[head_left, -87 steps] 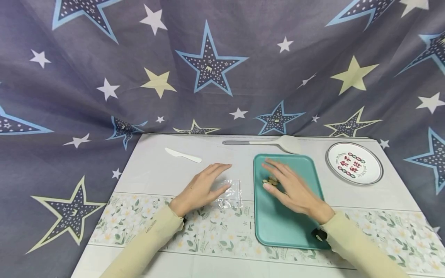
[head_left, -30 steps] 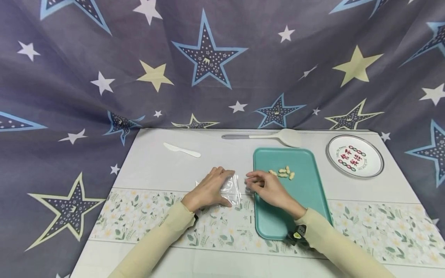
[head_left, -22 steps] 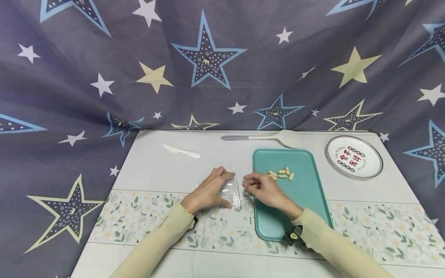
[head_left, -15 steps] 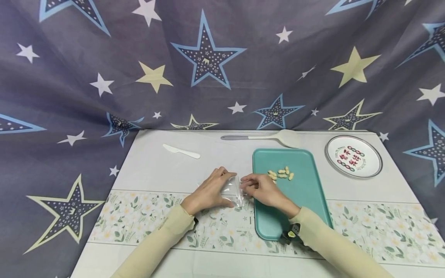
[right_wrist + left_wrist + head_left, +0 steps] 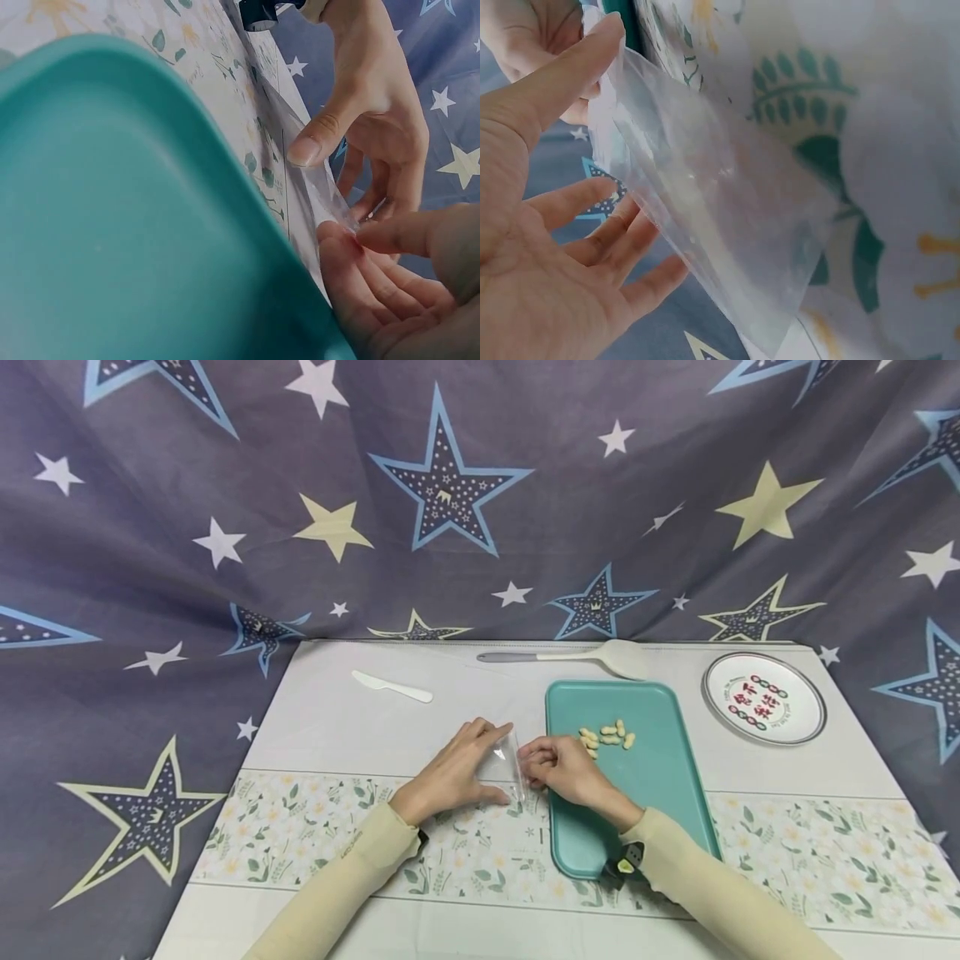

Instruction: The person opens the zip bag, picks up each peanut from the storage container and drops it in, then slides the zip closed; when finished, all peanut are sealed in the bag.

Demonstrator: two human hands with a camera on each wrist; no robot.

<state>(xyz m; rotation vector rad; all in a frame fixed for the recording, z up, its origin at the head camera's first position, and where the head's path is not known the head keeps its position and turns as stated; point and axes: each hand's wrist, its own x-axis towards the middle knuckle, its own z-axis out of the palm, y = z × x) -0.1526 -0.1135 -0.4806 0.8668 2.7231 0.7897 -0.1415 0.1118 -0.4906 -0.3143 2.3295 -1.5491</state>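
A small clear plastic zip bag stands between the two hands, left of the teal tray. My right hand pinches its mouth edge between thumb and fingertips, as the right wrist view shows. In the left wrist view the bag tapers away from my left hand, whose thumb touches one edge while spread fingers lie along the opposite one. Nothing shows inside the bag. Several peanuts in their shells lie on the tray, just beyond the right hand.
Behind the tray lies a spatula with a grey handle. A white plastic knife rests at the back left, and a round white plate with red lettering sits at the right. A star-patterned cloth hangs behind the table.
The right hand has moved from over the peanuts leftward to the bag's mouth and now pinches it. The left hand has come in around the bag, which has risen from lying flat.
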